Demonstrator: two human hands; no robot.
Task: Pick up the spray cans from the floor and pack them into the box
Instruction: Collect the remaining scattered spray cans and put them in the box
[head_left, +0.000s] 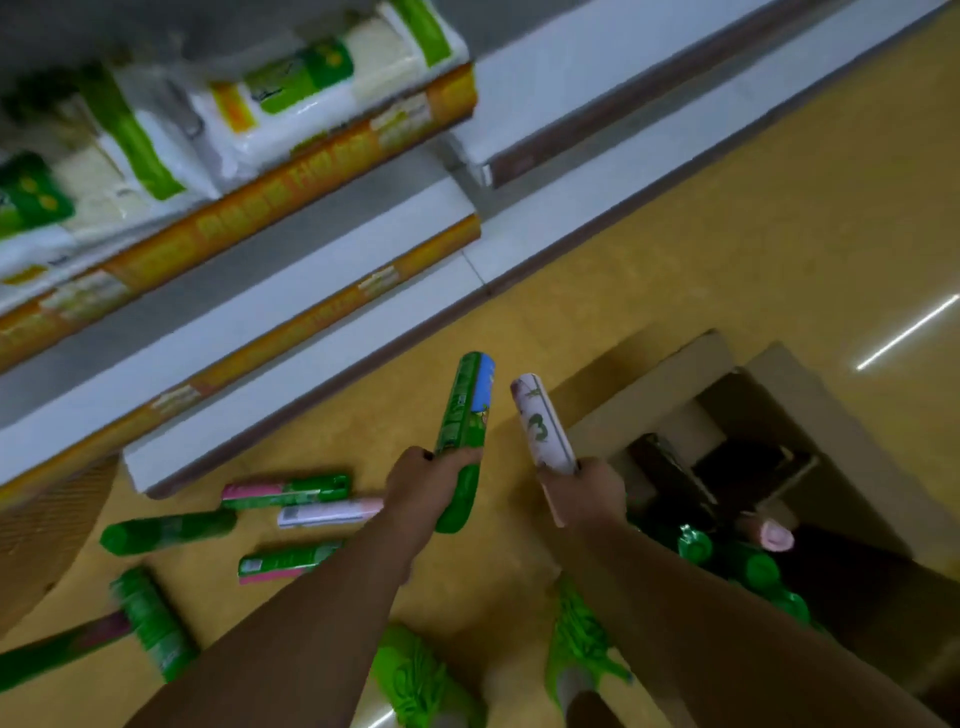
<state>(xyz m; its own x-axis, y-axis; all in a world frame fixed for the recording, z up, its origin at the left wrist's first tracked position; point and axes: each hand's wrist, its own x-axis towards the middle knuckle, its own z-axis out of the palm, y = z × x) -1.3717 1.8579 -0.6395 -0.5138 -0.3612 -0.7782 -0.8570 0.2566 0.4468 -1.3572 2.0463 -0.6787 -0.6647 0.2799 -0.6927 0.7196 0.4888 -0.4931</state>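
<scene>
Two bare forearms reached out from the bottom of the view, above a pair of green shoes (415, 680) planted on the yellow floor (727, 234). Her or his left hand (423, 483) was curled round a green spray can (464, 415), holding it by the capped end with the body pointing up and away. Just beside it, the right hand (589, 493) gripped a pale pink spray can (543, 423) the same way, over the near flap of the open cardboard box (779, 374). Inside the box, green-capped cans (753, 566) stood packed together with one pink-capped can (776, 535). Left of the arms, six more cans (166, 530) lay scattered on the floor, close to the base of a store shelf (291, 291) stacked with white packages (291, 88).
</scene>
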